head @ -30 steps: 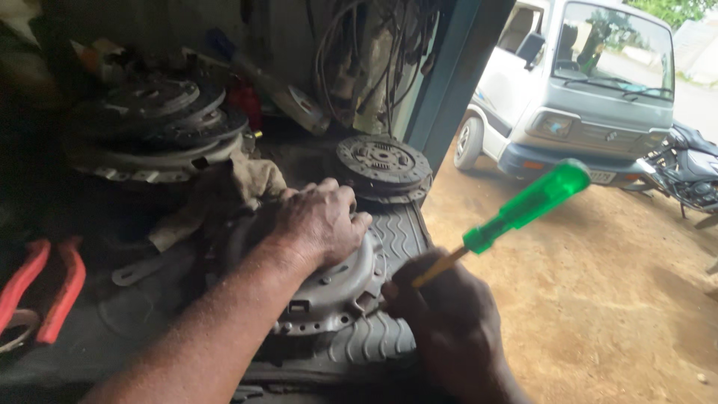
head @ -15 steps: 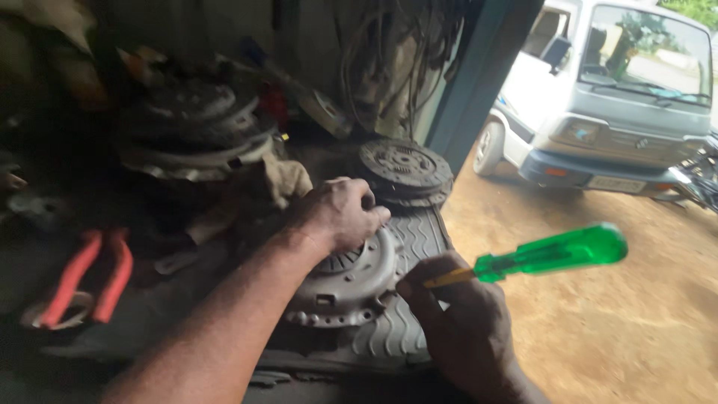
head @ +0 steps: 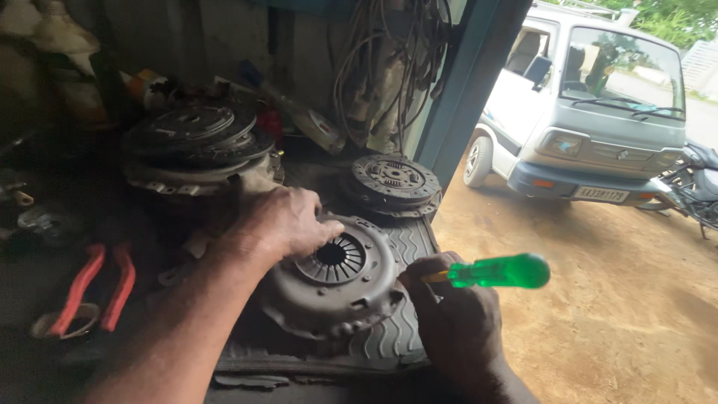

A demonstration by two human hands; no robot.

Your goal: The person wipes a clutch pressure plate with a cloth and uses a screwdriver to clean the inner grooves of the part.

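The left hand (head: 288,224) presses on the clutch cover (head: 333,280), which lies tilted on the ribbed rubber mat (head: 400,329), to keep it steady. The right hand (head: 452,318) grips a green-handled screwdriver (head: 497,271); its tip is hidden, probably at the cover's edge.

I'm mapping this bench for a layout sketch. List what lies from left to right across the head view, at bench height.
Red-handled pliers → left hand → clutch pressure plate under that hand → right hand → green screwdriver handle → dirt ground.
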